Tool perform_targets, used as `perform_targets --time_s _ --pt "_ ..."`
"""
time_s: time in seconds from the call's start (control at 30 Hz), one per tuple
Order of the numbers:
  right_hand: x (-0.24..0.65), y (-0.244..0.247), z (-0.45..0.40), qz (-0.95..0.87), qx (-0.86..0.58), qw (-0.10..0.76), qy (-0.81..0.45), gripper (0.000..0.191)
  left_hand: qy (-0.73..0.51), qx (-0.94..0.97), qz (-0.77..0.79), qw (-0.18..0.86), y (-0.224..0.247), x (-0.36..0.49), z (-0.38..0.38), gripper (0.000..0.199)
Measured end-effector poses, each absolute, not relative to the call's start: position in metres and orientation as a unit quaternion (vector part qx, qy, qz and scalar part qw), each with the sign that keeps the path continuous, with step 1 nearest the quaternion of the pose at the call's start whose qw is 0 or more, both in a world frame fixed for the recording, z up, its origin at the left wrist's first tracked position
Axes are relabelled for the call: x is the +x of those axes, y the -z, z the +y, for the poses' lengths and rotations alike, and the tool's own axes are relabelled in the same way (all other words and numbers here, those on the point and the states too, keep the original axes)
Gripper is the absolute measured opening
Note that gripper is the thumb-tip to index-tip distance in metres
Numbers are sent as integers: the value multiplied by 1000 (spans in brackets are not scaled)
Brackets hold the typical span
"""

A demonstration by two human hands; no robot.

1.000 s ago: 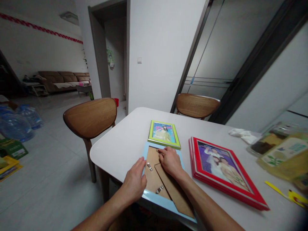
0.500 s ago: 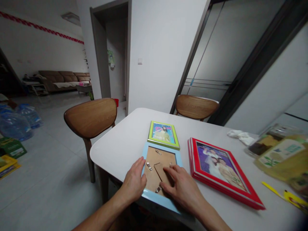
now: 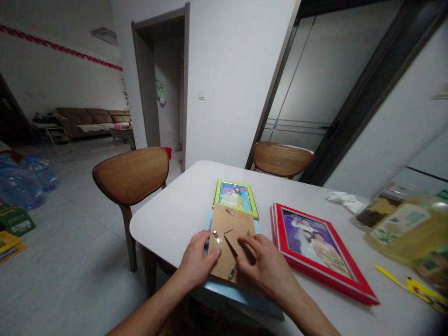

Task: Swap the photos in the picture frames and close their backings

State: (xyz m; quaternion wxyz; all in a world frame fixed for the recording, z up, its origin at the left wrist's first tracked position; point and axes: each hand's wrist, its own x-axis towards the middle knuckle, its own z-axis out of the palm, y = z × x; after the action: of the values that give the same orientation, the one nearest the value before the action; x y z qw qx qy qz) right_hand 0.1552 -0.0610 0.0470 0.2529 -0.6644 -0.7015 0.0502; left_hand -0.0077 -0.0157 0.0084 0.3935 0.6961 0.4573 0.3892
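A brown backing board (image 3: pixel 224 221) with metal turn clips and a stand flap is raised out of the light blue picture frame (image 3: pixel 241 293) beneath it. My left hand (image 3: pixel 196 261) grips the board's left edge, thumb on top and fingers along the side. Over at the flap, my right hand (image 3: pixel 269 263) closes its thumb and fingers on the stand; part of the board's right side is hidden behind it. The far end of the board overlaps the near edge of a green picture frame (image 3: pixel 219 190), which lies face up with a photo in it.
Stacked red picture frames (image 3: pixel 325 274) lie to the right on the white table (image 3: pixel 168 219). Farther right are a yellow box cutter (image 3: pixel 390 276), a yellow bag (image 3: pixel 399 228) and a crumpled white cloth (image 3: pixel 345 201). Wooden chairs (image 3: pixel 135 175) stand at the left and far sides.
The backing board has come up out of the blue frame, its far end now over the green frame's edge. Both hands have closed on it; the view has shifted slightly.
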Motion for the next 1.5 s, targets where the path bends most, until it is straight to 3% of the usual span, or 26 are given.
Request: perform_targets --time_s 0.13,0.3,0.53,0.93,1.03,1.13,1.3,1.4,1.5 --pt "148 -54 -64 -715 -632 291 -68 32 -434 570 444 538 -15 -7 -7 24" --pt "176 -34 -69 -671 -685 275 -64 40 -440 535 475 543 -13 -43 11 25" --pt "202 -9 -76 -614 -770 154 -73 49 -397 563 545 478 -7 -95 36 22" --pt "199 -8 -69 -592 -791 147 -42 53 -282 677 646 213 -5 -117 47 23" --pt "202 -9 -70 -578 -792 183 -72 57 -279 692 649 149 -13 -110 39 30" --pt "204 -13 -70 -515 -786 291 -181 60 -286 722 617 126 -21 -89 22 35" --pt "194 -34 -76 -331 -656 494 -464 66 -308 814 438 226 -25 -29 -33 43" --pt "181 -51 -81 -310 -626 520 -492 75 -304 851 349 249 -26 5 -59 64" --pt "173 -60 -84 -339 -613 520 -489 82 -334 866 307 212 -30 24 -67 58"
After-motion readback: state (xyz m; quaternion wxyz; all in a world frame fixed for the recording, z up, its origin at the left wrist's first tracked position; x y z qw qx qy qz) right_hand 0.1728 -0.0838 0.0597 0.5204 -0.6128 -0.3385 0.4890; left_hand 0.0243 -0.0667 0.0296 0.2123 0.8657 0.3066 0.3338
